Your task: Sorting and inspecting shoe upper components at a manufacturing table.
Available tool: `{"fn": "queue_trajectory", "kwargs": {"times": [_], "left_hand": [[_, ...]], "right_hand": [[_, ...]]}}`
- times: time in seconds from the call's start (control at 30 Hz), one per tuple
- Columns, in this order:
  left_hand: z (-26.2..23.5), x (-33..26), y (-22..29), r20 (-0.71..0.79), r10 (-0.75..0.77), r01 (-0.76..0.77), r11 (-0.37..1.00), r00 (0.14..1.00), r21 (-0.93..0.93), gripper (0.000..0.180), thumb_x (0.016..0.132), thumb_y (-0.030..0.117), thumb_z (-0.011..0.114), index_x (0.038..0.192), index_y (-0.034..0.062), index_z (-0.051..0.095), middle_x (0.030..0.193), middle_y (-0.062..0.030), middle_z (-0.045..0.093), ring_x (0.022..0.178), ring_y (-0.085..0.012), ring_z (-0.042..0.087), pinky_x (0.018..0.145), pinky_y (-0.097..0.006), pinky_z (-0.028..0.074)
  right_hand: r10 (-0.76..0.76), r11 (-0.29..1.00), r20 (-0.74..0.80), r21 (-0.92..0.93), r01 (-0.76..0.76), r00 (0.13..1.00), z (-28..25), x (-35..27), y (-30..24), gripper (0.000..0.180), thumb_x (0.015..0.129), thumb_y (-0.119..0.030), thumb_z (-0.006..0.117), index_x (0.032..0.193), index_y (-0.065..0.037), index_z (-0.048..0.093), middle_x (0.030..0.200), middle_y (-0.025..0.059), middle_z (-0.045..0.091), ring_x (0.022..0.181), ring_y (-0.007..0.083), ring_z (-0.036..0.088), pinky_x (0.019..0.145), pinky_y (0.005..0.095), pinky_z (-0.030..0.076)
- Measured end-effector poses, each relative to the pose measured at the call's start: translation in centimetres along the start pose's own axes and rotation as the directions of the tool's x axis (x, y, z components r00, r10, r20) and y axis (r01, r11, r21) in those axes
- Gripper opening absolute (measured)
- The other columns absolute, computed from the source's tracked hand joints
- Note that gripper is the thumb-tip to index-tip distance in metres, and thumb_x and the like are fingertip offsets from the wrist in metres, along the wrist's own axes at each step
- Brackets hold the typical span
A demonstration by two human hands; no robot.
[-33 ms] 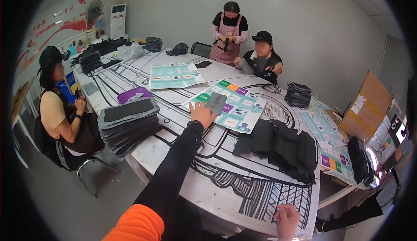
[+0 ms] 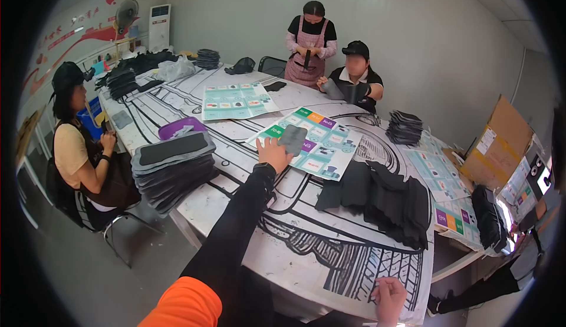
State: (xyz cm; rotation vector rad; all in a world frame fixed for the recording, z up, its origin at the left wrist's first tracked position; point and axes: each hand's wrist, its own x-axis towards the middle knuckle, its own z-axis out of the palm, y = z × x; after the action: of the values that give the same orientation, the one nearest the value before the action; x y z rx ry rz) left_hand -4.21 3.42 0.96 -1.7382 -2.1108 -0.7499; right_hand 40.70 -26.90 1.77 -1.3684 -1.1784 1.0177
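My left hand (image 2: 273,153) reaches out over the table (image 2: 306,250) and grips a small grey fabric piece (image 2: 293,139) above a colourful printed sheet (image 2: 321,144). The arm wears a black sleeve with an orange upper part. At the near table edge, my right hand (image 2: 390,299) rests on the printed tablecloth, holding nothing. A loose pile of black fabric pieces (image 2: 383,200) lies between the two hands, to the right of the sheet.
A tall stack of grey and black pieces (image 2: 171,171) sits at the left table edge by a seated person (image 2: 79,150). Two more people (image 2: 354,76) work at the far side. A second sheet (image 2: 236,100), smaller stacks (image 2: 404,128) and cardboard boxes (image 2: 501,138) stand around.
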Motion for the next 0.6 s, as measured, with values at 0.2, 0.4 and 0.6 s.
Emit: {"fn": "queue_trajectory", "kwargs": {"times": [0.2,0.4,0.6], "left_hand": [[2.0,0.3,-3.9,-0.046,-0.060,0.062,0.996,0.997,0.056,0.019,0.081,0.038,0.079,0.086,0.0193,0.081,0.111,-0.0075,0.064,0.122,-0.0330,0.052,0.117,-0.067,0.027],[0.6,0.3,-1.4,-0.027,-0.078,0.076,0.996,0.997,-0.039,0.019,0.078,0.037,0.084,0.085,0.0199,0.080,0.110,-0.0075,0.064,0.120,-0.0323,0.053,0.116,-0.065,0.029],[0.6,0.6,-2.1,0.006,-0.058,0.058,0.998,0.998,0.008,0.016,0.084,0.029,0.080,0.094,0.0173,0.081,0.113,-0.0082,0.064,0.121,-0.0313,0.052,0.115,-0.063,0.028]], "right_hand": [[-0.010,1.000,0.053,-0.011,0.010,0.999,0.9,-0.1,-0.7,0.012,0.103,-0.012,0.064,0.106,-0.002,0.070,0.070,-0.0019,0.061,0.061,0.0045,0.052,0.055,0.0200,0.039],[-0.013,1.000,0.009,-0.026,0.013,1.000,0.3,-0.1,-0.4,0.012,0.103,-0.011,0.063,0.107,-0.002,0.070,0.070,-0.0017,0.061,0.061,0.0045,0.052,0.055,0.0203,0.039],[-0.051,0.999,0.032,-0.002,0.051,0.998,0.4,0.0,0.3,0.012,0.103,-0.009,0.062,0.108,-0.002,0.071,0.070,-0.0013,0.061,0.060,0.0048,0.052,0.055,0.0203,0.039]]}}
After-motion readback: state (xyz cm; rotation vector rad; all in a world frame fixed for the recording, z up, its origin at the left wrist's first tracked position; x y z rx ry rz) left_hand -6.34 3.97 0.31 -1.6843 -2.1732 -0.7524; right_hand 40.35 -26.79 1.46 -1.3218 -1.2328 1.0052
